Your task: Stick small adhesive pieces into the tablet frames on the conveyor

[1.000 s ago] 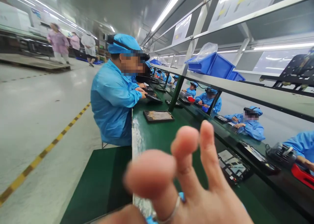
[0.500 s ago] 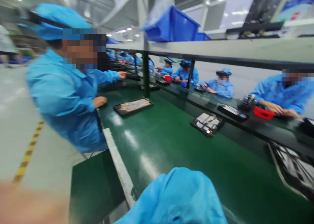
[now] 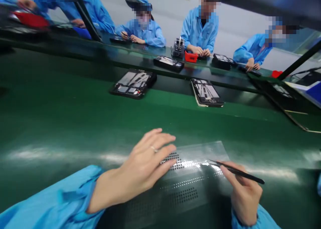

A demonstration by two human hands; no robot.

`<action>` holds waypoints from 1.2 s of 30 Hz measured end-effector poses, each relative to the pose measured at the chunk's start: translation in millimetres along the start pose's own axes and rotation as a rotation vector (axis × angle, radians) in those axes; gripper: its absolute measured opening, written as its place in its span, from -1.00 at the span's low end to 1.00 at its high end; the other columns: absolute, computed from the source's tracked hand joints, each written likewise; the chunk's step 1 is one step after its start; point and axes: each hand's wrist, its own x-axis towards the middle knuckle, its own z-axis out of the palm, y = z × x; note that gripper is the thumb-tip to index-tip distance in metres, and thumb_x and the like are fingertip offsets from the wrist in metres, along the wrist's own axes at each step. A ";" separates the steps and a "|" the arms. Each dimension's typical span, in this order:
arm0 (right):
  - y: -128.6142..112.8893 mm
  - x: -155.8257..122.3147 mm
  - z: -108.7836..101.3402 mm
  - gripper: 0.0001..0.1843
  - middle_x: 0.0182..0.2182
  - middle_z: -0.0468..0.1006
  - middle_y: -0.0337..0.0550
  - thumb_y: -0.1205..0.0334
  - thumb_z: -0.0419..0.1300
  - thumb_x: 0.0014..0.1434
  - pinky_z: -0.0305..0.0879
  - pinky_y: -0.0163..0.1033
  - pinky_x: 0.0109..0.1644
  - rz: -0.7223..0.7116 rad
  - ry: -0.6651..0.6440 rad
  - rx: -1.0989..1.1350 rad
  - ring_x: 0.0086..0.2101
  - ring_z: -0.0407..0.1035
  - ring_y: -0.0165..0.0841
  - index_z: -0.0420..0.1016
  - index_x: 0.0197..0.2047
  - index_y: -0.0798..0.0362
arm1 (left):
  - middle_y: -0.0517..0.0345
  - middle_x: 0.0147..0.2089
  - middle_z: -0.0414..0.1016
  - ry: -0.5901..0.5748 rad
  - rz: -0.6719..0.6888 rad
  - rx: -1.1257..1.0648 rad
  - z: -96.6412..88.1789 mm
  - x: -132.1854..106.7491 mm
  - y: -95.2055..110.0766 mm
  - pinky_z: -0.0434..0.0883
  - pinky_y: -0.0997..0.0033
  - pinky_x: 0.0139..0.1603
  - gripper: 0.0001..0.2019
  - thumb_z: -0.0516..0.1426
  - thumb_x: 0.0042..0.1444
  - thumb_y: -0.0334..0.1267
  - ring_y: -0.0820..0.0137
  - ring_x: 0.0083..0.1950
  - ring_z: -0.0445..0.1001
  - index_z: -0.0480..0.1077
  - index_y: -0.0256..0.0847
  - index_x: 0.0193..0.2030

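A clear plastic sheet (image 3: 198, 170) with rows of small black squares (image 3: 187, 195) lies on the green bench in front of me. My left hand (image 3: 152, 158), with a ring on one finger, reaches over the sheet's left part, fingers stretched out and holding nothing. Whether its fingertips touch the sheet I cannot tell. In my right hand (image 3: 243, 185) is a pair of black tweezers (image 3: 240, 174), its tips pointing left over the sheet's right part. Nothing can be made out between the tips.
Beyond the sheet, two black trays of parts, one at left (image 3: 134, 83) and one at right (image 3: 207, 92), rest on the green bench (image 3: 75, 118). Across the bench several people in blue work near a red bin (image 3: 191, 56) and another tray (image 3: 169, 63). A dark shelf (image 3: 276, 1) overhangs at upper right.
My view has swung right and down from the neighbouring person at left to the bench before me. Both my hands, the tweezers and the clear sheet now show.
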 end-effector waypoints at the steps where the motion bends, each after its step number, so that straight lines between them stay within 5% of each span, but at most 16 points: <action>1: -2.5 -3.2 3.6 -0.78 -0.39 0.59 -0.17 0.04 0.30 -0.07 0.31 -0.18 -0.17 0.042 -0.045 0.019 -0.30 0.44 -0.23 0.58 -0.42 0.02 | 0.08 0.03 0.36 -0.055 0.045 -0.021 10.7 1.3 2.8 0.24 0.12 0.11 -0.64 -0.22 0.35 -0.21 0.34 0.06 0.32 0.34 -0.29 -0.06; 4: -7.3 -8.3 12.3 -0.80 -0.38 0.58 -0.18 0.07 0.31 -0.06 0.30 -0.20 -0.18 0.157 -0.172 0.065 -0.29 0.43 -0.25 0.58 -0.39 0.01 | 0.02 0.09 0.36 -0.235 0.142 -0.035 44.2 -5.6 9.9 0.13 0.10 0.18 -0.70 -0.13 0.26 -0.32 0.25 0.13 0.29 0.36 -0.28 -0.03; 8: -5.3 -3.1 26.0 -0.83 -0.40 0.57 -0.18 0.10 0.32 -0.08 0.35 -0.24 -0.21 0.250 -0.302 0.123 -0.32 0.44 -0.29 0.58 -0.43 0.02 | 0.00 0.22 0.22 -0.294 0.204 -0.039 66.1 -16.7 14.0 0.04 0.16 0.23 -0.59 -0.06 0.14 -0.45 0.19 0.23 0.17 0.22 -0.30 0.15; 15: 1.1 3.3 47.1 -0.84 -0.49 0.54 -0.19 0.13 0.33 -0.12 0.38 -0.30 -0.35 0.332 -0.344 0.211 -0.43 0.44 -0.34 0.57 -0.48 0.05 | 0.02 0.22 0.23 -0.275 0.206 -0.085 61.9 -13.6 16.8 0.14 0.17 0.21 -0.63 -0.10 0.20 -0.46 0.20 0.23 0.18 0.22 -0.27 0.14; 25: 3.4 -8.9 35.7 -0.89 -0.44 0.57 -0.26 0.15 0.34 -0.08 0.36 -0.38 -0.29 0.416 -0.317 0.181 -0.39 0.45 -0.40 0.58 -0.45 -0.01 | -0.16 0.14 0.31 -0.297 0.267 -0.028 45.6 -6.1 21.1 0.35 0.03 0.05 -0.48 -0.01 -0.04 -0.62 -0.02 0.15 0.28 0.27 -0.30 0.11; 36: 9.6 -10.0 33.5 -0.83 -0.49 0.58 -0.20 0.12 0.36 -0.14 0.38 -0.37 -0.37 0.406 -0.284 0.155 -0.45 0.46 -0.37 0.59 -0.49 0.03 | -0.15 0.18 0.26 -0.336 0.261 -0.029 45.2 -6.9 21.1 0.35 0.02 0.08 -0.46 -0.04 -0.04 -0.63 -0.01 0.18 0.25 0.23 -0.30 0.13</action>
